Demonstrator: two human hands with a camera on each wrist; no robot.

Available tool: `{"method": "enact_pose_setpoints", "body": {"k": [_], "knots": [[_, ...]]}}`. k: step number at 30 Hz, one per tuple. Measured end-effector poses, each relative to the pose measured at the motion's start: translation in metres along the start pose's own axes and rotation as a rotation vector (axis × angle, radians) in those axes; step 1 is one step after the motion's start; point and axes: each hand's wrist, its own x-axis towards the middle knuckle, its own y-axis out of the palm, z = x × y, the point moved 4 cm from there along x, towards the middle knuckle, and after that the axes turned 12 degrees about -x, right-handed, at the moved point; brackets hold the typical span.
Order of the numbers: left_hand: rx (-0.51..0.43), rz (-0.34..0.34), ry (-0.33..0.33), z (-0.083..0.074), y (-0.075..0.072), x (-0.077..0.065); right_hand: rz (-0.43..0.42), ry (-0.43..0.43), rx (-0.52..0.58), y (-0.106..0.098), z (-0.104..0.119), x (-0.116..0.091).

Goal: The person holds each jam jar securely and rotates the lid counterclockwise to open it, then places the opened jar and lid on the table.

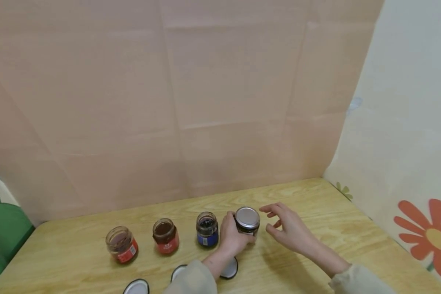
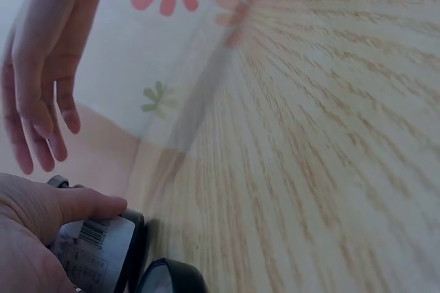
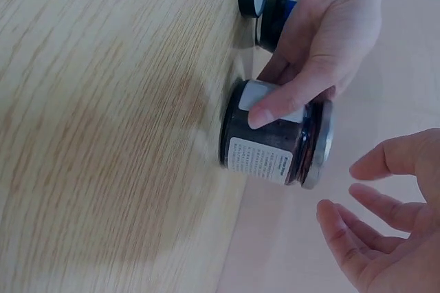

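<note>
A dark glass jar (image 3: 265,131) with a silver lid (image 1: 247,217) stands on the wooden table. My left hand (image 1: 233,237) grips its side, with the thumb (image 3: 275,106) across the white label. Just right of the lid, my right hand (image 1: 288,228) hovers with loosely bent fingers, apart from the jar and holding nothing. Left of the gripped jar stands an uncovered jar with a blue label (image 1: 207,237). Farther left are two more uncovered jars, one with a red label (image 1: 167,243) and another red-labelled jar (image 1: 126,253) at the end of the row.
Loose lids lie in front of the jars: one lid (image 1: 229,268) beside my left wrist, one lid (image 1: 177,271) by the sleeve, and one lid (image 1: 136,287) at the bottom edge. A pinkish sheet (image 1: 191,102) hangs behind the table (image 1: 77,232). A flower-printed wall (image 1: 397,122) stands right.
</note>
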Motion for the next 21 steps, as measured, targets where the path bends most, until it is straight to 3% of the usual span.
{"method": "enact_pose_setpoints", "body": {"k": [10,16,21], "knots": [[-0.015,0.053,-0.006,-0.012,-0.002,-0.008,0.001,0.078,0.013,0.001,0.004,-0.001],[0.029,0.134,0.022,-0.017,-0.003,-0.015,0.190,0.250,0.027,0.004,0.000,0.000],[0.066,0.194,0.082,-0.026,-0.005,-0.023,0.308,0.244,0.029,0.007,-0.001,0.002]]}}
